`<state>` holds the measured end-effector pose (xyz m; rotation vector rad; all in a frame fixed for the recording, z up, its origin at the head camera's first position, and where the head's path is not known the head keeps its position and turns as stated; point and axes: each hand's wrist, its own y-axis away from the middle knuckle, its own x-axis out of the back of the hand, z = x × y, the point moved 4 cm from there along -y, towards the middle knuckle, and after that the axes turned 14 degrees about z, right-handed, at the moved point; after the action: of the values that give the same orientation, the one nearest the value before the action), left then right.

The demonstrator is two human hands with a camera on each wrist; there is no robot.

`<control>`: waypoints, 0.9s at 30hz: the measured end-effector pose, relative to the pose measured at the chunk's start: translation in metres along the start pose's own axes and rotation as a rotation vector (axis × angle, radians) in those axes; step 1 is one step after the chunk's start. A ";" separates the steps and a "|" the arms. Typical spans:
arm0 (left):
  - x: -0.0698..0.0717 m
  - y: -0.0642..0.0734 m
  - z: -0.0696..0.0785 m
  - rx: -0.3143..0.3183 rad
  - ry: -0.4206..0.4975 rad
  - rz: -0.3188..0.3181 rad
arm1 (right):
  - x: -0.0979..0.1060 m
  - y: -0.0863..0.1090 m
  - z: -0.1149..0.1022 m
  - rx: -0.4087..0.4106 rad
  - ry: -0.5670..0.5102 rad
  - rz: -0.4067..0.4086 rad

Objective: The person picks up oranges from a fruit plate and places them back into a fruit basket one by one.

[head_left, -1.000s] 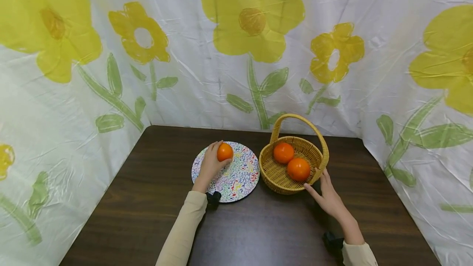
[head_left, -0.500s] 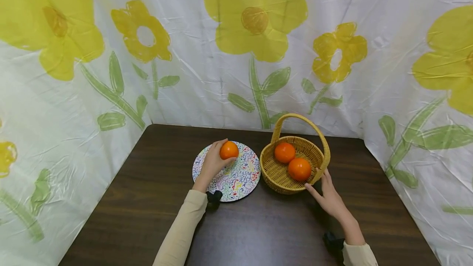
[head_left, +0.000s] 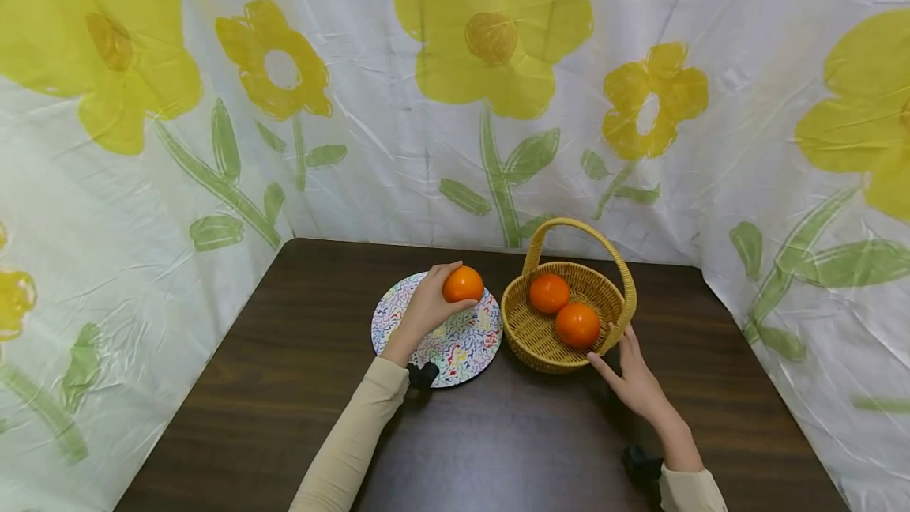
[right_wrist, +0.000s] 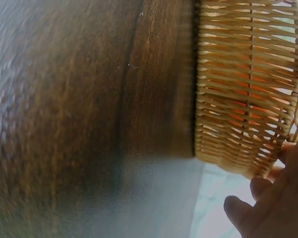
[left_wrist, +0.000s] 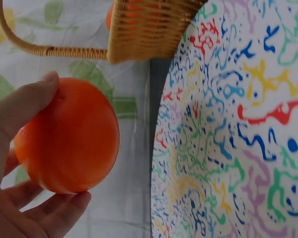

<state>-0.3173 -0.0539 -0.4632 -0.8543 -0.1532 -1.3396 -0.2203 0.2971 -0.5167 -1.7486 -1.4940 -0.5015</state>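
Observation:
My left hand (head_left: 429, 300) holds an orange (head_left: 463, 284) between thumb and fingertips, above the far right part of a round, flat plate (head_left: 455, 354) with a multicoloured squiggle pattern. The left wrist view shows the held orange (left_wrist: 69, 136) up close, apart from the plate. To the right stands a woven wicker basket (head_left: 529, 346) with a tall handle; two more oranges (head_left: 577, 325) lie inside it. My right hand (head_left: 636, 382) grips the basket at its front right rim, near the foot of the handle. From the right wrist, the wicker wall (right_wrist: 246, 89) hides most of the basket's contents.
Plate and basket stand side by side on a dark wooden table (head_left: 526, 449), towards its far edge. A white curtain (head_left: 370, 85) printed with yellow flowers hangs close behind the table and along both sides.
My left hand has lifted the orange and carried it to the right over the plate, towards the basket. The right hand and the basket stay in place.

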 end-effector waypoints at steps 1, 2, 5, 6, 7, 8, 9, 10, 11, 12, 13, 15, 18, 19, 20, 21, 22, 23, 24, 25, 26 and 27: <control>-0.001 0.000 0.002 -0.005 -0.002 -0.007 | 0.000 0.000 0.000 0.001 -0.002 0.001; -0.002 0.000 0.004 -0.010 0.001 -0.012 | 0.000 0.000 -0.001 0.001 -0.002 0.000; -0.004 0.001 0.010 -0.029 0.006 -0.019 | 0.000 0.000 -0.001 0.000 -0.001 0.001; -0.004 0.001 0.013 -0.035 0.004 -0.021 | 0.000 0.000 -0.001 0.001 -0.001 0.001; -0.005 0.001 0.014 -0.039 0.004 -0.023 | -0.001 0.000 -0.001 0.001 -0.002 0.001; -0.006 0.002 0.016 -0.044 0.006 -0.026 | -0.001 -0.001 -0.001 0.002 -0.001 0.000; -0.007 0.002 0.018 -0.051 0.001 -0.031 | -0.001 -0.001 -0.001 0.003 -0.001 -0.001; -0.008 0.002 0.020 -0.056 0.000 -0.038 | 0.000 -0.001 -0.001 0.004 -0.002 0.001; -0.010 0.002 0.021 -0.063 0.002 -0.043 | 0.000 -0.001 -0.001 0.004 -0.004 0.004; -0.011 0.003 0.023 -0.073 0.005 -0.046 | 0.000 -0.001 -0.001 0.004 -0.003 0.004; -0.012 0.003 0.025 -0.081 0.009 -0.048 | 0.000 -0.001 -0.001 0.008 -0.002 0.003; -0.014 0.002 0.029 -0.105 0.019 -0.052 | 0.000 -0.001 -0.001 0.009 0.000 0.004; -0.017 0.001 0.036 -0.136 0.034 -0.056 | 0.000 -0.001 -0.001 0.009 0.000 0.005; -0.018 0.000 0.039 -0.143 0.036 -0.062 | 0.000 -0.001 -0.001 0.007 0.001 0.003; -0.019 -0.001 0.041 -0.153 0.035 -0.067 | 0.000 -0.001 -0.001 0.004 0.002 0.004; -0.020 -0.001 0.043 -0.162 0.030 -0.070 | 0.000 -0.001 -0.002 0.003 0.003 0.003; -0.021 -0.001 0.046 -0.165 0.034 -0.076 | 0.000 -0.001 -0.002 0.003 0.003 0.003; -0.022 -0.001 0.048 -0.172 0.032 -0.081 | 0.000 -0.001 -0.002 0.003 0.005 0.003; -0.023 0.000 0.051 -0.180 0.031 -0.087 | 0.001 0.000 -0.003 0.003 0.005 0.003; -0.024 0.000 0.052 -0.184 0.033 -0.093 | 0.001 0.000 -0.003 0.004 0.005 0.003; -0.026 0.001 0.054 -0.190 0.033 -0.096 | 0.001 0.000 -0.003 0.006 0.005 0.004; -0.027 0.001 0.055 -0.195 0.038 -0.102 | 0.001 0.000 -0.003 0.009 0.005 0.004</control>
<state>-0.3033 0.0017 -0.4403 -0.9949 -0.0366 -1.4826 -0.2197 0.2952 -0.5137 -1.7421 -1.4873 -0.4965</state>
